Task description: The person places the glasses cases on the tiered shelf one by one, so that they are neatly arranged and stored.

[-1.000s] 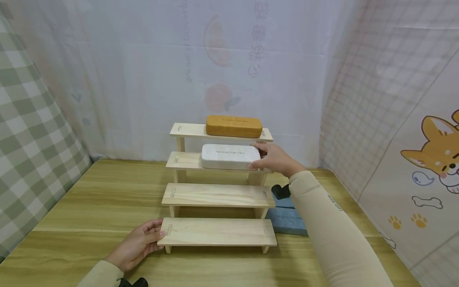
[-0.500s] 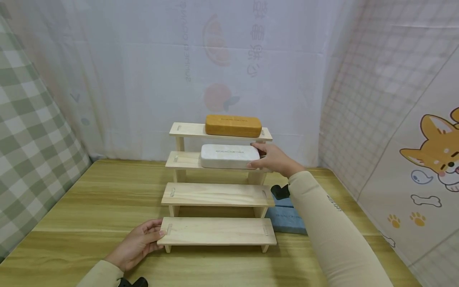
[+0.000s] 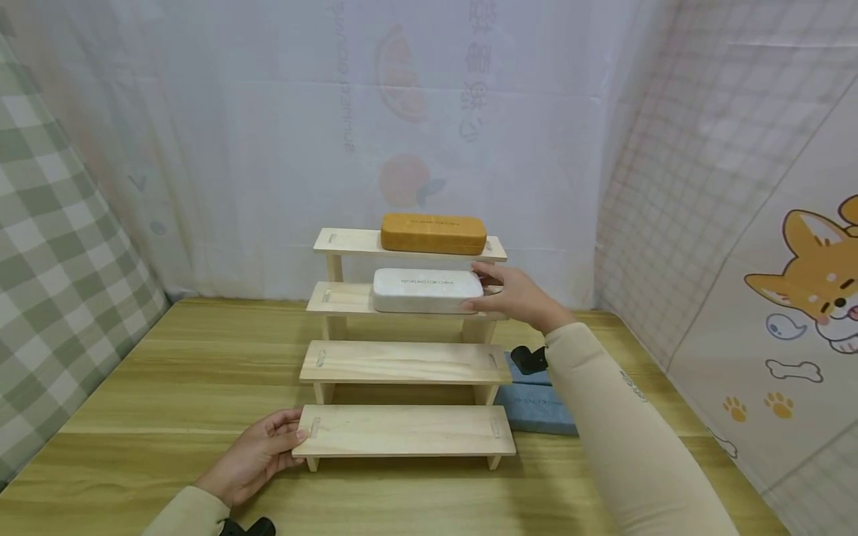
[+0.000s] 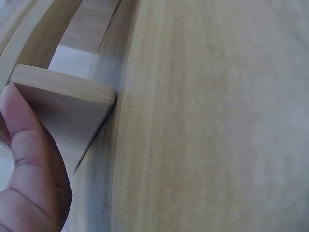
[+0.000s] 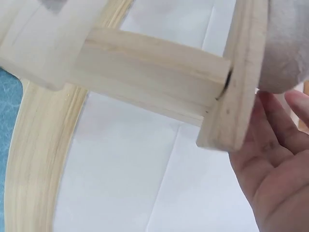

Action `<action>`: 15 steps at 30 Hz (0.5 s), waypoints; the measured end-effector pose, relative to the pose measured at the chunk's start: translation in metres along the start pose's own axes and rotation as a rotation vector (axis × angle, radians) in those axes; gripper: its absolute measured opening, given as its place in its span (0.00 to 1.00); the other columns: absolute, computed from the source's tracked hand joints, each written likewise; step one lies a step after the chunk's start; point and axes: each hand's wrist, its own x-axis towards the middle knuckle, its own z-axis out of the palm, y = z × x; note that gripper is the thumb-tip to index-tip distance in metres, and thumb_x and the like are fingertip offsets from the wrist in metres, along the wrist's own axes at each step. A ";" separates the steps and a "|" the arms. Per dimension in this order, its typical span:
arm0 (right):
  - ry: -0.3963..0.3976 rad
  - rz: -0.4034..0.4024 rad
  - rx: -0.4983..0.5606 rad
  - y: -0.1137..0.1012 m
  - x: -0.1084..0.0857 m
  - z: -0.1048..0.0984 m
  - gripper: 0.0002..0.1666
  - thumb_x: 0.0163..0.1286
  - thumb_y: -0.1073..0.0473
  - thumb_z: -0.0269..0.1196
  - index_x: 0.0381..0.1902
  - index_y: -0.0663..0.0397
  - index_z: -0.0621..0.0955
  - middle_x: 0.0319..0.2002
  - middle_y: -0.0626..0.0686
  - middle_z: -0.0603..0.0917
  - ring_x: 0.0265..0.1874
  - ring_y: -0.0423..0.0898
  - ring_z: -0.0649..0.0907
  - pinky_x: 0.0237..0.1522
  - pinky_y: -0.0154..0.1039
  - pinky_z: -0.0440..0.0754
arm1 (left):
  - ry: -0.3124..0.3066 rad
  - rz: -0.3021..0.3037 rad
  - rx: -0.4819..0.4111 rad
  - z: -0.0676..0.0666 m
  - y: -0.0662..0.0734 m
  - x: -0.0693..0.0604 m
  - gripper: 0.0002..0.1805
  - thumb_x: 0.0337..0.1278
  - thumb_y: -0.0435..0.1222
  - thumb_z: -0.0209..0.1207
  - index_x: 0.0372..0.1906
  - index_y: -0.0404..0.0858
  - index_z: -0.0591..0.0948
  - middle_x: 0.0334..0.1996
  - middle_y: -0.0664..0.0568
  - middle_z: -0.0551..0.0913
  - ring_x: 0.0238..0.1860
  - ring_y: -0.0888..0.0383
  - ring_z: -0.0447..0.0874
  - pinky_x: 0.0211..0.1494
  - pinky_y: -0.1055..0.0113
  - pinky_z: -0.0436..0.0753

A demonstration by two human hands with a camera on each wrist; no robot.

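A white glasses case (image 3: 427, 291) lies on the second-highest step of a wooden stepped display stand (image 3: 402, 432). My right hand (image 3: 519, 298) is at the case's right end, thumb on the front and fingers behind. In the right wrist view, the fingers (image 5: 270, 140) are beside the step's end and the case's grey-white underside. My left hand (image 3: 258, 454) grips the left end of the lowest step, thumb on top. In the left wrist view, its thumb (image 4: 24, 125) lies along the board's end. An orange-brown glasses case (image 3: 433, 234) sits on the top step.
Blue cases (image 3: 536, 407) lie on the wooden table (image 3: 167, 372) to the right of the stand, partly behind my right forearm. The two lower steps bear no case. White cloth (image 3: 268, 149) hangs behind, with checked cloth at the left and a printed sheet at the right.
The white case keeps its place on its step. My right hand's fingers have shifted slightly at its end, and the right forearm has moved a little right. The left hand stays still.
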 end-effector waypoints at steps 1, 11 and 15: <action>0.013 -0.010 0.006 0.000 -0.003 -0.001 0.51 0.60 0.49 0.70 0.75 0.52 0.59 0.71 0.57 0.64 0.67 0.54 0.67 0.64 0.55 0.68 | 0.002 -0.003 0.001 0.000 0.000 0.000 0.40 0.69 0.35 0.54 0.70 0.18 0.44 0.47 0.51 0.76 0.42 0.61 0.79 0.44 0.68 0.80; 0.196 -0.128 0.021 0.011 -0.042 -0.016 0.39 0.65 0.57 0.67 0.70 0.59 0.66 0.65 0.60 0.71 0.63 0.56 0.72 0.61 0.53 0.71 | 0.002 -0.007 0.005 0.000 0.001 0.000 0.41 0.69 0.36 0.54 0.70 0.18 0.44 0.47 0.50 0.76 0.42 0.60 0.79 0.44 0.68 0.80; 0.234 -0.119 0.070 0.022 -0.059 -0.023 0.38 0.67 0.57 0.64 0.72 0.57 0.64 0.65 0.59 0.71 0.63 0.55 0.71 0.58 0.39 0.74 | 0.000 -0.005 0.007 -0.001 0.001 0.000 0.41 0.69 0.36 0.54 0.70 0.18 0.44 0.47 0.50 0.76 0.43 0.60 0.79 0.44 0.68 0.80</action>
